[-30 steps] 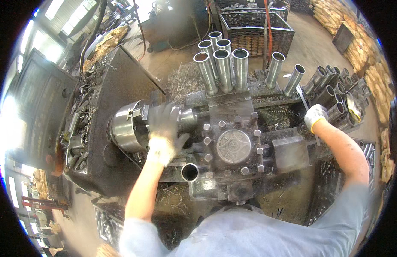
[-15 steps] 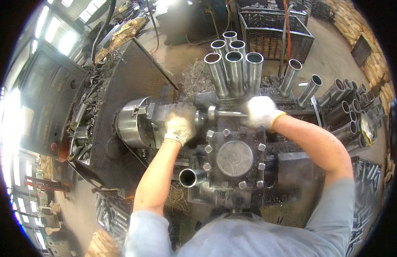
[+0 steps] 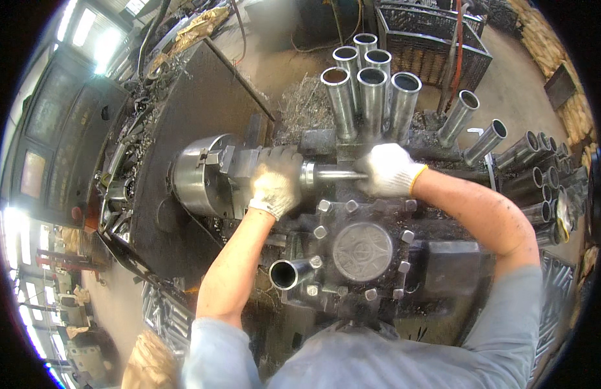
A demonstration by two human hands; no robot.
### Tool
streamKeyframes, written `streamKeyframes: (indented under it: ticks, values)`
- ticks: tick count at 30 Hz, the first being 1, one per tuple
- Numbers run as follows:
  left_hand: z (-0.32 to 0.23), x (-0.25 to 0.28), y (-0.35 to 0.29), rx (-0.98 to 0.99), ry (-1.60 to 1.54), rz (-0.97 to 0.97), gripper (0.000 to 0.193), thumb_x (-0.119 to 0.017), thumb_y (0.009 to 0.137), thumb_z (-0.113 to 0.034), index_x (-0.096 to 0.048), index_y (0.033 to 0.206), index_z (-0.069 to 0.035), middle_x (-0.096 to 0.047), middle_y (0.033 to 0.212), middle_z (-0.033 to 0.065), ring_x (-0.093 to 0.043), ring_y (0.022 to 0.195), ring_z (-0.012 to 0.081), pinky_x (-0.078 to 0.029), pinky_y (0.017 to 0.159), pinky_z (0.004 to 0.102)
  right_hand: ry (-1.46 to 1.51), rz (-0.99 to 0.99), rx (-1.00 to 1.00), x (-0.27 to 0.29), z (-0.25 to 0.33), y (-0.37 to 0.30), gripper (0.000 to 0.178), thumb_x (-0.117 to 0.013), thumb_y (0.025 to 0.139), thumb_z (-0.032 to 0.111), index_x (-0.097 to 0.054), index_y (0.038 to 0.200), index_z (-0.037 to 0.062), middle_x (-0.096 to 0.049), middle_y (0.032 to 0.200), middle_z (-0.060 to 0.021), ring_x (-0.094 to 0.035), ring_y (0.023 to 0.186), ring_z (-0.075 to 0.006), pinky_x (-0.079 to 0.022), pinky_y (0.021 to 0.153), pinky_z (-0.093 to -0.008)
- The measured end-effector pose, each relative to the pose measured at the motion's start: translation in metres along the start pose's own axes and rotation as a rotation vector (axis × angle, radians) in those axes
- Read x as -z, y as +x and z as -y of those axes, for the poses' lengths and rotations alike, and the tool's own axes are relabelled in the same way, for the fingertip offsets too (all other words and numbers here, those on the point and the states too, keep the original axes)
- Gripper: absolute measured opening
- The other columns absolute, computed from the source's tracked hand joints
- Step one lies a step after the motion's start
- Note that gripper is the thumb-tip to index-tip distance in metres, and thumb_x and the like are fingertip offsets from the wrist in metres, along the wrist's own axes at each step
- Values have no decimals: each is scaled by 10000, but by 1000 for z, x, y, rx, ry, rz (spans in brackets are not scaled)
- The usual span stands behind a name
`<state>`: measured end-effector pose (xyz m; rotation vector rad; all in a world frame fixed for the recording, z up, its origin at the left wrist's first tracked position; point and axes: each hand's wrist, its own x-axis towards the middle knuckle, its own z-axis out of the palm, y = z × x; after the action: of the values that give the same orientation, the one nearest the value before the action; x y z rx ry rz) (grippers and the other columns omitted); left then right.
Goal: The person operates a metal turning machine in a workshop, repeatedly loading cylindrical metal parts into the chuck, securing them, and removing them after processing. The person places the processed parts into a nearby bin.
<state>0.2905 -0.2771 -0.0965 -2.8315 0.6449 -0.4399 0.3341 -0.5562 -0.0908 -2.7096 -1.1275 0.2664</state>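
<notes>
Head cam: white-gloved right hand (image 3: 390,170) grips a slim silver metal rod (image 3: 337,174) pointing at the left hand (image 3: 275,181), whose grip I can't tell; if that rod slips, knuckles might smack the round silver steel chuck (image 3: 198,176).

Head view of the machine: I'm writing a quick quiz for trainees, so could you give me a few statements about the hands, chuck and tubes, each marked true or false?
1. The right hand, in a white glove, holds one end of a metal rod. True.
2. The round chuck is to the left of the left hand. True.
3. The left hand is bare. False: it wears a glove, dark over the fingers and pale at the cuff.
4. Six tubes stand on end in a cluster beyond the tool block. True.
5. The right hand covers the tool block's round cover. False: the cover is in full view, nearer the person than that hand.
</notes>
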Motion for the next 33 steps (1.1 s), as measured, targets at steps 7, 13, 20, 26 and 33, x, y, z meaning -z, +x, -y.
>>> streamKeyframes:
  ticks: [7, 13, 20, 26, 33]
  values:
    - [-2, 5, 0, 17, -19, 28, 532, -830, 617, -171, -739, 1137, -98, -743, 1103, 120, -689, 1094, 333, -505, 997, 446, 46, -9, -6, -1, 3, 0, 310, -709, 842, 403, -808, 946, 128, -756, 808, -186, -757, 809, -395, -603, 778, -518]
    - [-3, 7, 1, 17, 12, 79, 483, -813, 602, -126, -737, 1078, -96, -740, 1058, 112, -697, 1047, 306, -530, 930, 426, 57, -25, -32, -2, 8, -2, 309, -717, 841, 393, -799, 937, 111, -755, 816, -188, -751, 792, -395, -601, 770, -510]
    - [-3, 7, 2, -13, -4, 29, 252, -769, 718, -132, -746, 966, -92, -742, 1015, 117, -708, 1038, 291, -526, 926, 409, 23, -27, -25, -1, 10, -1, 324, -718, 833, 388, -800, 952, 98, -761, 841, -186, -755, 825, -394, -605, 785, -511]
    - [-4, 8, 2, -6, 5, 52, 419, -800, 655, -140, -735, 1063, -66, -732, 1034, 133, -697, 1049, 316, -529, 932, 421, 30, 34, -82, 2, 16, -1, 311, -715, 824, 376, -798, 952, 105, -758, 835, -190, -756, 828, -399, -609, 790, -508]
    - [-7, 9, 2, 19, -17, 78, 380, -796, 661, -137, -738, 1033, -87, -730, 1044, 115, -693, 1071, 303, -520, 960, 414, 12, -41, -56, 1, 15, 1, 303, -726, 812, 369, -798, 945, 107, -754, 829, -196, -749, 808, -401, -596, 772, -512]
